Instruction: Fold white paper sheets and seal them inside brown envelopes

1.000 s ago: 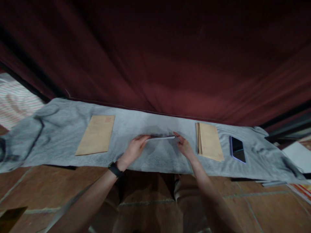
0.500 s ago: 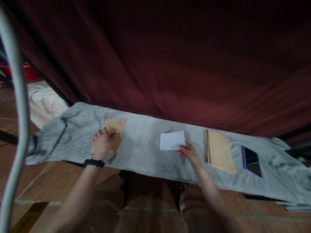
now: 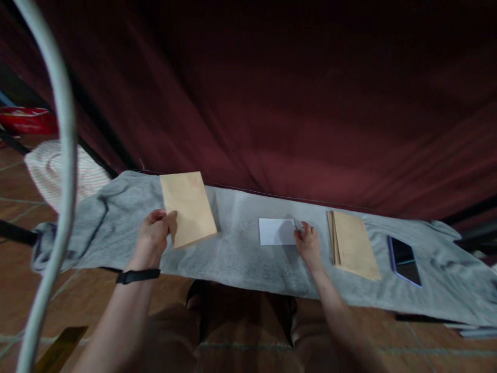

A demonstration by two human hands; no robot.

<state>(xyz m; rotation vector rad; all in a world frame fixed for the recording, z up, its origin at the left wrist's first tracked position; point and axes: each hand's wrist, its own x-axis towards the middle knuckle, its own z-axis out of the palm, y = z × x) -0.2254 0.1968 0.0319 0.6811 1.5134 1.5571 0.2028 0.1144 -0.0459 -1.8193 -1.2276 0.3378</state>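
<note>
Two bare hands, the left hand point(image 3: 155, 231) at nine o'clock and the right hand point(image 3: 308, 242) at centre; one raised tan paper envelope point(image 3: 188, 209); one folded white paper sheet point(image 3: 276, 231); one stack of tan envelopes point(image 3: 352, 244) and one dark purple-edged smartphone point(image 3: 404, 254) toward three o'clock.

Tan envelope point(image 3: 188, 208), white paper point(image 3: 276, 231), grey cloth point(image 3: 240, 259), maroon curtain point(image 3: 272, 103)

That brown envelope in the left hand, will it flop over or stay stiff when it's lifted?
The brown envelope, pinched at one edge by the left hand, stands flat above the grey cloth without drooping, so it is probably fairly stiff. It looks thin, so likely light. Its smooth paper might slip from a loose pinch.
</note>
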